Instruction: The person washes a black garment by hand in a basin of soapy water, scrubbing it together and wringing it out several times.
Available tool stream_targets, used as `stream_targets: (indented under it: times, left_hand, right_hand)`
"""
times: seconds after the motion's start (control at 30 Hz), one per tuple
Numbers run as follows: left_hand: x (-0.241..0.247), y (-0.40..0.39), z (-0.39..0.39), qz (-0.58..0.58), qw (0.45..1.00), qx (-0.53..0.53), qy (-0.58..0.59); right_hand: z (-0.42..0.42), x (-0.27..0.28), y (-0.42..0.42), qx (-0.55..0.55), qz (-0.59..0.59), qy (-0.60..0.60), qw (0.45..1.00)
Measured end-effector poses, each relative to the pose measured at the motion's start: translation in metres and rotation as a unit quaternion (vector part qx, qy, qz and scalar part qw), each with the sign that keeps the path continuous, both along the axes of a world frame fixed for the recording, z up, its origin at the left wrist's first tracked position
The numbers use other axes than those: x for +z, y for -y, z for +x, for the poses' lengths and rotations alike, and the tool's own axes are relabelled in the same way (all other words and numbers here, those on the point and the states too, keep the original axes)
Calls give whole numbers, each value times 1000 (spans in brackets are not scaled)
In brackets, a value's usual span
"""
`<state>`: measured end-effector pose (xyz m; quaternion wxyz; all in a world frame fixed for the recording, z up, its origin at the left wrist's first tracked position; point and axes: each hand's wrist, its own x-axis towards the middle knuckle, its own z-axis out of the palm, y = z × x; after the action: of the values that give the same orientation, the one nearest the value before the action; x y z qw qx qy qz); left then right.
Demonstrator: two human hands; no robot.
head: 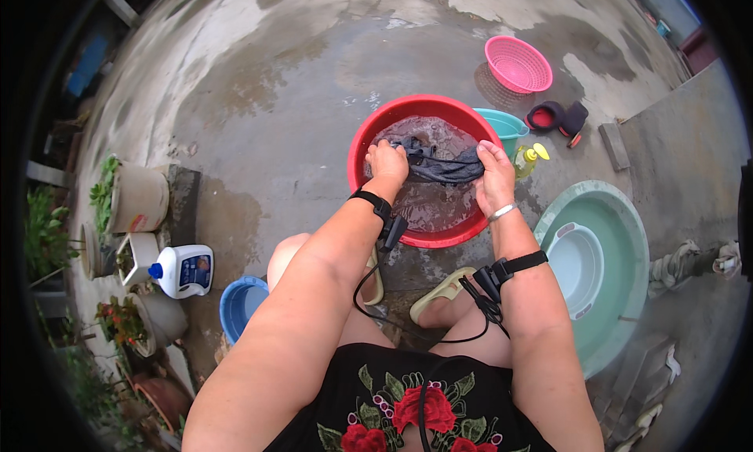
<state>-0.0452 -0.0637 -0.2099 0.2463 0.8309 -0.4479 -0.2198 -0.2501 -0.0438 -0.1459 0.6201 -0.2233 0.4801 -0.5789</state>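
Note:
A red plastic basin (426,240) with sudsy water stands on the wet concrete between my feet and the yard beyond. Dark wet cloth (445,168) stretches across the basin, partly in the water. My left hand (388,160) grips its left end, fingers curled over it. The cloth's right end is held in my right hand (495,174), at the basin's right side, with the thumb uppermost. Both forearms wear black straps with small devices, joined to a dark cable that hangs over my lap.
Right of the basin stand a teal basin (505,124), a soap pump bottle (527,159) and a large green tub (632,275) holding a smaller basin (573,270). A pink basket (518,64) lies beyond. At left are a blue basin (235,305), a detergent jug (185,271) and flowerpots (140,197).

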Motion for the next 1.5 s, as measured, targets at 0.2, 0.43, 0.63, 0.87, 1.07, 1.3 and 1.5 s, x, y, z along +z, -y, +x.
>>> stream_targets:
  times: [0.2, 0.43, 0.63, 0.87, 1.07, 1.3, 1.5]
  left_hand:
    - [4, -9, -16, -30, 989, -88, 117]
    - [-10, -38, -46, 163, 865, -466, 87]
    - [0, -21, -27, 310, 794, -495, 166]
    - [72, 2, -34, -25, 927, -337, -160]
    - [149, -17, -59, -51, 684, -282, -671]
    - [154, -40, -76, -117, 598, -289, -739]
    - [141, -54, -90, -229, 770, -344, -485]
  right_hand:
    - [-4, -26, -3, 98, 180, -99, 974]
    - [-16, -63, 0, 256, 260, -162, 917]
    - [-8, -56, -16, 317, 276, -180, 889]
    - [7, -32, -9, 197, 290, 3, 936]
    - [9, 5, 4, 186, 66, 243, 950]
    - [-1, -2, 23, 122, -5, 286, 950]
    - [5, -21, 10, 118, -20, 370, 921]
